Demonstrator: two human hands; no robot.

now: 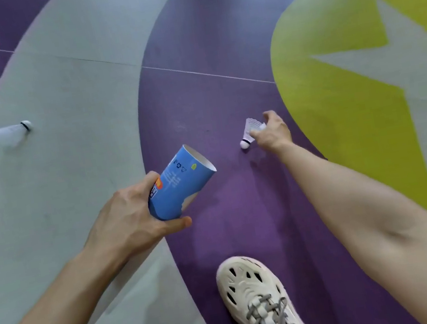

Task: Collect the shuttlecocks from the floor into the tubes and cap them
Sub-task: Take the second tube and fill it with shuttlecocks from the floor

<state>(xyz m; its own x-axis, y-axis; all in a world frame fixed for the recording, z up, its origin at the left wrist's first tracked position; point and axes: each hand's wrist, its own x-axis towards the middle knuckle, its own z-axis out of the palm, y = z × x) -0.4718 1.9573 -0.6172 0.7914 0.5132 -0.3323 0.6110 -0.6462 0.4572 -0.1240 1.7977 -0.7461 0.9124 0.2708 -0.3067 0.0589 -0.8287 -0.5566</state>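
While the left hand (128, 218) wraps its fingers and thumb round the lower part of a blue cardboard shuttlecock tube (179, 184), the right hand (272, 132) reaches out low over the purple part of the floor (210, 100) and pinches a white feather shuttlecock (251, 131) by its skirt. The thumb and fingers are curled in on the feathers. The cork (244, 144) hangs downward, close to the floor. Whether it touches the floor or has just left it cannot be told. The tube is tilted, with its open mouth pointing up and away towards the right hand, and the two are near each other but apart. No cap shows, and the inside of the tube is hidden.

A second shuttlecock (11, 133) lies on its side on the grey band of the floor, well off to the left, its cork pointing right. A pale perforated shoe (257, 296) stands near the bottom edge.

I judge the shuttlecock to weigh next to nothing, with feathers that bend and break easily. A light pinch near the base of the skirt, or on the firm cork, would be safer than squeezing the flared tips. It should probably enter the tube cork first so the feathers fold inwards. The tube is stiff but thin-walled, and a steady grip around its middle should suit it.
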